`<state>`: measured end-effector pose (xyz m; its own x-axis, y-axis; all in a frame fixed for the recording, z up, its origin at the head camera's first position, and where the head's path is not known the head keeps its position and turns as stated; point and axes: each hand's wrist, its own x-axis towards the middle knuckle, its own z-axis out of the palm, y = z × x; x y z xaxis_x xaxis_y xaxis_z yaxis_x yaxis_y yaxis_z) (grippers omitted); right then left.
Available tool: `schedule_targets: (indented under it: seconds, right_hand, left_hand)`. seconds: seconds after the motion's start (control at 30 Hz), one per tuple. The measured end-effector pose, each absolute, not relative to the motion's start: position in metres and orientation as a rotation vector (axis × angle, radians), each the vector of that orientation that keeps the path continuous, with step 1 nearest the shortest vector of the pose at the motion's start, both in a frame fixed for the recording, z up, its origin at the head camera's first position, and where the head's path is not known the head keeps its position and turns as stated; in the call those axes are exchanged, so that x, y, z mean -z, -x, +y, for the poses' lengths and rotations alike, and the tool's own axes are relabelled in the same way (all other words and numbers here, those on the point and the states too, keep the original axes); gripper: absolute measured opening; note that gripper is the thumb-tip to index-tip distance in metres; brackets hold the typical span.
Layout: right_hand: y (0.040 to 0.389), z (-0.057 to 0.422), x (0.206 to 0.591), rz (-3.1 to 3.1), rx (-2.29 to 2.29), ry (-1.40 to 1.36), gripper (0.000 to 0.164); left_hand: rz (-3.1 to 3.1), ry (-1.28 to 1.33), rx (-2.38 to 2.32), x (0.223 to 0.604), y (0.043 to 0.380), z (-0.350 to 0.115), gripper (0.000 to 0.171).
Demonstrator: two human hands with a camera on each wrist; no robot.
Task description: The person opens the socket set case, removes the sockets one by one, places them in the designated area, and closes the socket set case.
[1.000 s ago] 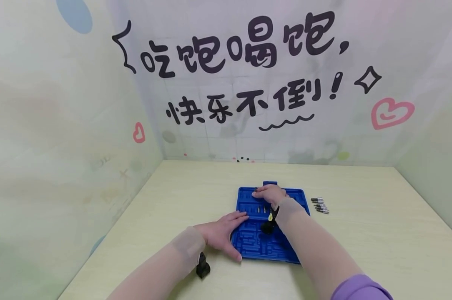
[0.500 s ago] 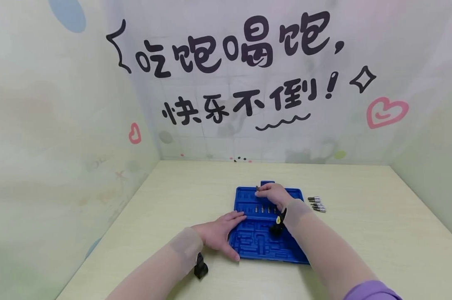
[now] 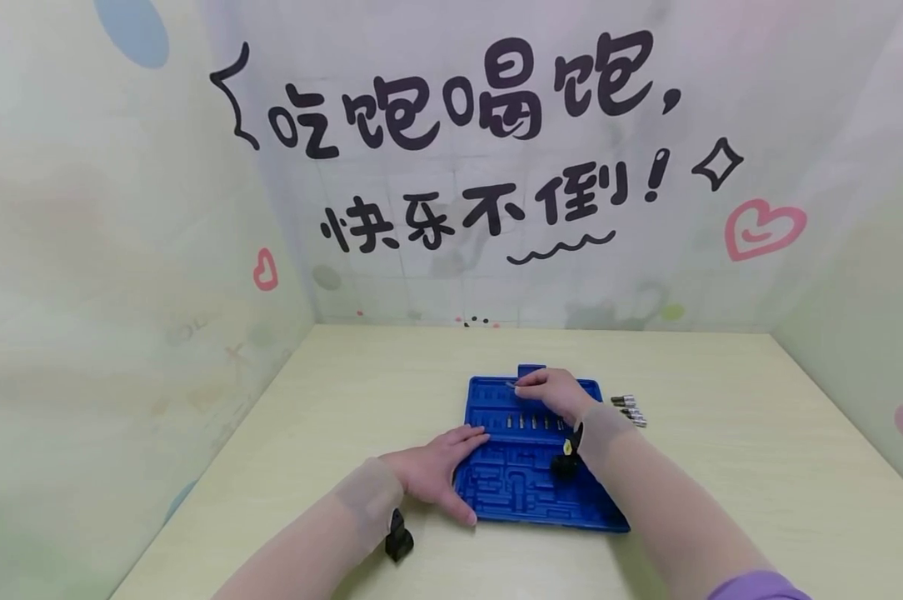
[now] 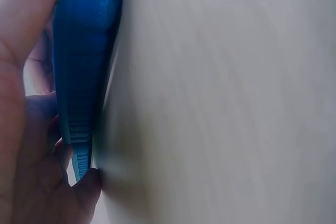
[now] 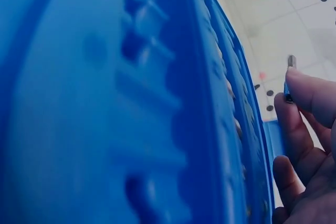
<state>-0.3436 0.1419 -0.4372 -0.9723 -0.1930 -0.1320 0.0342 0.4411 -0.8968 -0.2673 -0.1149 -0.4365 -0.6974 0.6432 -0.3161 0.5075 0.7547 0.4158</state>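
Note:
A blue plastic tool case (image 3: 526, 492) lies opened out flat on the table, with moulded recesses in its near half and slots in its far half. Several small metal bits (image 3: 534, 422) stand in a row of those slots. Over the far half my right hand (image 3: 560, 395) pinches one screwdriver-type bit (image 5: 291, 62) between thumb and forefinger; its tip shows past the fingers in the right wrist view. My left hand (image 3: 435, 468) rests with spread fingers along the case's left edge, thumb near the front corner. The left wrist view shows the case's side wall (image 4: 84, 72) against that hand.
Several loose bits (image 3: 630, 412) lie in a stack on the table (image 3: 331, 417) just right of the case. A latch tab (image 3: 531, 369) sticks out at the case's back. Printed fabric walls (image 3: 421, 283) enclose the table behind and at both sides.
My right hand has shifted slightly right and nearer, uncovering more of the row of bits in the slots. It still pinches a bit, now tilted flatter. The left hand stays on the case edge.

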Motion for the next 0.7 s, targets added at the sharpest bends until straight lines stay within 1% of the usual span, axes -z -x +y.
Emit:
schedule_targets:
  seconds: [0.43, 0.7]
  right_hand:
    - [0.334, 0.192, 0.428, 2.589, 1.479, 0.244, 0.031]
    - [0.325, 0.227, 0.425, 2.689, 1.338, 0.206, 0.030]
  left_hand:
    - [2.518, -0.868, -0.427, 0.440, 0.268, -0.115, 0.117]
    - [2.521, -0.876, -0.438, 0.439, 0.266, -0.115, 0.117]
